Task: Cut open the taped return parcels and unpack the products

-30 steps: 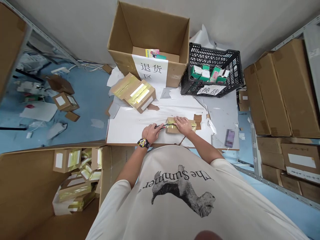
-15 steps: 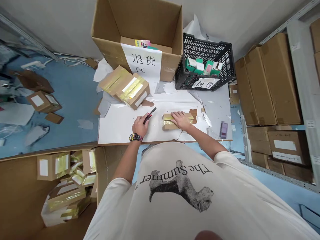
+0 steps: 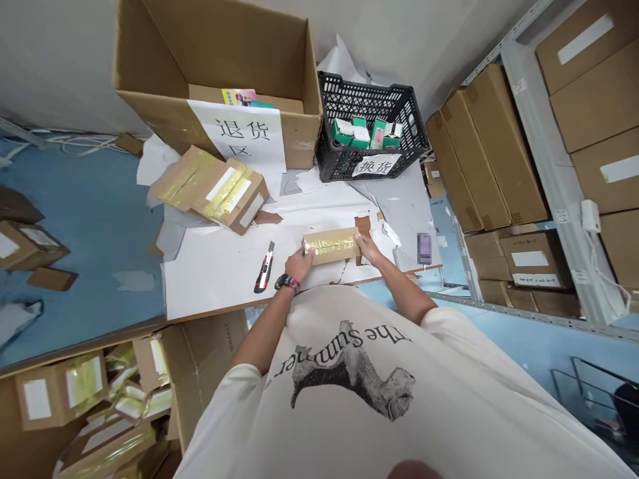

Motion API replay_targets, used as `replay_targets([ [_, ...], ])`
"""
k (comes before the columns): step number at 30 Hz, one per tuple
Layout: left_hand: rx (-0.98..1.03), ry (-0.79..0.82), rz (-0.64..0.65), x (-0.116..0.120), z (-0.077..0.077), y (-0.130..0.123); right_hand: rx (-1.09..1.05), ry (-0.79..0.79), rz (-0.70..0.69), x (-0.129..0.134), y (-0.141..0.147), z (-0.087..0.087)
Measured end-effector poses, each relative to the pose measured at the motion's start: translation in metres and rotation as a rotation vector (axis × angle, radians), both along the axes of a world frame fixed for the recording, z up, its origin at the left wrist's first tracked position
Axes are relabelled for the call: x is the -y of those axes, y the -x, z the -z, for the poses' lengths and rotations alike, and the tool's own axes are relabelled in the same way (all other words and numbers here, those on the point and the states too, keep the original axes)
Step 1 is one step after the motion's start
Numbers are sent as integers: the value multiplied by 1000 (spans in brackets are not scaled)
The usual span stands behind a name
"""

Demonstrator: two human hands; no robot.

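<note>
A small cardboard box (image 3: 331, 245) with yellow tape along its top lies near the front edge of the white-covered table (image 3: 214, 266). My left hand (image 3: 299, 263) grips its left end, and my right hand (image 3: 368, 249) holds its right end. Left of my left hand, a red and black utility knife (image 3: 263, 267) lies on the table, touched by neither hand. Two taped cartons, one of them (image 3: 234, 196) bearing white labels, rest farther back on the left. A torn brown cardboard piece (image 3: 363, 226) is behind my right hand.
At the back stand a large open carton (image 3: 299, 140) and a black crate (image 3: 324, 156) with green boxes. A phone (image 3: 424, 249) lies at the right. Below left, a big box (image 3: 200, 359) holds taped parcels. Shelves with cartons (image 3: 504, 153) rise at the right.
My left hand has let go of the knife, which now lies on the table, and has taken the box's left end. My right hand has moved from the box's top to its right end. The view has shifted.
</note>
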State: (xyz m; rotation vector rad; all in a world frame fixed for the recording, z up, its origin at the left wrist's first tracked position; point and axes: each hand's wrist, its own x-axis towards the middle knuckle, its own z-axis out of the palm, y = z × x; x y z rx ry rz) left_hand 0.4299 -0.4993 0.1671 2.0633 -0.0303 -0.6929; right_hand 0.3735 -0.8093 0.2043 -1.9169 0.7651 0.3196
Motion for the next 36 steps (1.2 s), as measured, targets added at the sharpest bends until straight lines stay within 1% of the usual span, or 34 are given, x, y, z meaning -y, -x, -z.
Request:
replay_targets([
  [2,50,12,17,8,-7,1,109,-40,22,1,3,-5],
  [3,94,67,3,7,-8,4,175,-70,33,3,6,-9],
  [5,154,236,-28,-4,-7,12,268,-134,58,8,18,-15],
  [6,161,305,-49,-11,-5,16,280,-156,75,9,25,-17],
  [7,151,341,-76,-18,-2,20,265,-171,94,8,33,-16],
  [8,127,343,-104,-24,0,23,224,-181,112,5,40,-13],
  [10,66,288,-142,-33,5,28,102,-184,146,-8,52,-3],
  [12,54,217,-129,-41,8,30,5,-151,173,-26,58,11],
  [14,144,110,-107,-53,11,30,-17,-81,187,-41,59,22],
  [16,270,-76,-148,-74,15,28,12,4,171,-48,56,26],
  [17,302,-186,-183,-86,18,27,34,52,158,-49,53,26],
  [18,293,-288,-210,-100,22,26,59,107,148,-48,49,23],
  [19,245,-371,-220,-113,26,25,95,165,140,-46,45,18],
  [21,90,-462,-191,-136,35,24,196,287,123,-42,38,6],
  [23,-39,-465,-171,-147,41,24,292,406,85,-44,31,-8],
  [25,-88,-376,-222,-142,39,27,343,451,19,-55,25,-21],
  [26,-88,-290,-272,-135,35,29,351,421,-16,-64,22,-27],
  [27,-74,-183,-330,-125,29,32,347,350,-59,-74,20,-32],
  [29,-16,52,-406,-101,12,40,303,110,-164,-96,17,-39],
  [30,18,149,-396,-90,2,44,259,-39,-219,-106,16,-41],
  [31,42,226,-342,-79,-8,46,205,-191,-267,-115,15,-44],
  [33,68,306,-221,-64,-26,47,105,-458,-312,-125,16,-47],
  [34,80,316,-194,-58,-32,46,79,-548,-302,-127,17,-49],
  [35,91,315,-198,-54,-38,42,78,-598,-272,-128,17,-51],
  [36,97,313,-219,-49,-41,38,98,-608,-228,-127,17,-52],
])
